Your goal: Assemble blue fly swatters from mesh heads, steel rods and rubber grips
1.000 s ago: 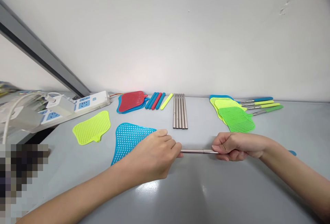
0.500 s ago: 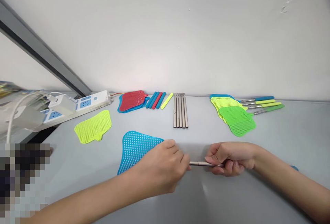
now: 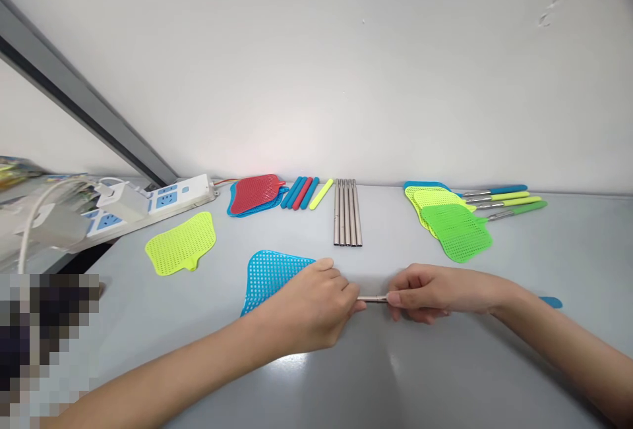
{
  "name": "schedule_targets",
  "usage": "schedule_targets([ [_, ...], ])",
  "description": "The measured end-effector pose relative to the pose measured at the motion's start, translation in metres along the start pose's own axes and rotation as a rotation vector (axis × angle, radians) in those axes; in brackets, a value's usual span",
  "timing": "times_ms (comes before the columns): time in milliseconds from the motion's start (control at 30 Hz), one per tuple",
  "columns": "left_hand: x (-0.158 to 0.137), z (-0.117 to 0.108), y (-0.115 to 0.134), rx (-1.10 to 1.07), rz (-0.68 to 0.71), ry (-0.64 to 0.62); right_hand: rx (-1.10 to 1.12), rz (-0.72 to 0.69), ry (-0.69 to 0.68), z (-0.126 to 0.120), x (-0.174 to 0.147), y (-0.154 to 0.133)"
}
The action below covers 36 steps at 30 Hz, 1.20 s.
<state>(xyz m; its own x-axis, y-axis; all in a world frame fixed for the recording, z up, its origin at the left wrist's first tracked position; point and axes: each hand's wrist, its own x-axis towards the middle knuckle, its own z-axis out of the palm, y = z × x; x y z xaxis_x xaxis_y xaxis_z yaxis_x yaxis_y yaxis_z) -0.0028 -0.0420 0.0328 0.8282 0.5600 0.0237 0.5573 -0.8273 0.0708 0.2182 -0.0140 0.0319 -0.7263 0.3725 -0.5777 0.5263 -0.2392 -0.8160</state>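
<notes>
Together, left hand (image 3: 321, 304) and right hand (image 3: 420, 294) gripped a metal rod (image 3: 372, 298).
The left partly hid a blue paddle (image 3: 274, 276).

The right hand (image 3: 420, 294) has neared the left hand (image 3: 319, 304) (less metal rod (image 3: 370, 298) shows).

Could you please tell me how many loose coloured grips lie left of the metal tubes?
5, from left: blue grip, second blue grip, red grip, third blue grip, yellow grip nearest the tubes.
</notes>
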Motion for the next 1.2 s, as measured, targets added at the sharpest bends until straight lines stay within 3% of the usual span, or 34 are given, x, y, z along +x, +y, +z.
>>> schedule_targets([
  [233,0.0,-0.006,-0.014,-0.057,-0.044,-0.011,-0.156,0.025,0.018,-0.02,-0.014,-0.003],
  [500,0.001,-0.007,-0.032,-0.031,-0.056,-0.022,-0.254,0.088,0.179,-0.043,-0.03,0.001],
  [700,0.0,-0.003,-0.035,-0.031,-0.033,-0.011,-0.306,0.044,0.145,-0.052,-0.032,0.008],
  [867,-0.001,0.0,-0.039,-0.028,-0.039,0.058,-0.228,-0.002,0.08,-0.061,-0.028,0.019],
  [1100,-0.005,0.006,-0.04,-0.067,-0.107,0.193,-0.129,-0.023,0.134,-0.067,-0.023,0.028],
  [1200,-0.01,0.01,-0.04,-0.04,-0.208,0.236,-0.127,-0.036,0.174,-0.063,-0.023,0.029],
])
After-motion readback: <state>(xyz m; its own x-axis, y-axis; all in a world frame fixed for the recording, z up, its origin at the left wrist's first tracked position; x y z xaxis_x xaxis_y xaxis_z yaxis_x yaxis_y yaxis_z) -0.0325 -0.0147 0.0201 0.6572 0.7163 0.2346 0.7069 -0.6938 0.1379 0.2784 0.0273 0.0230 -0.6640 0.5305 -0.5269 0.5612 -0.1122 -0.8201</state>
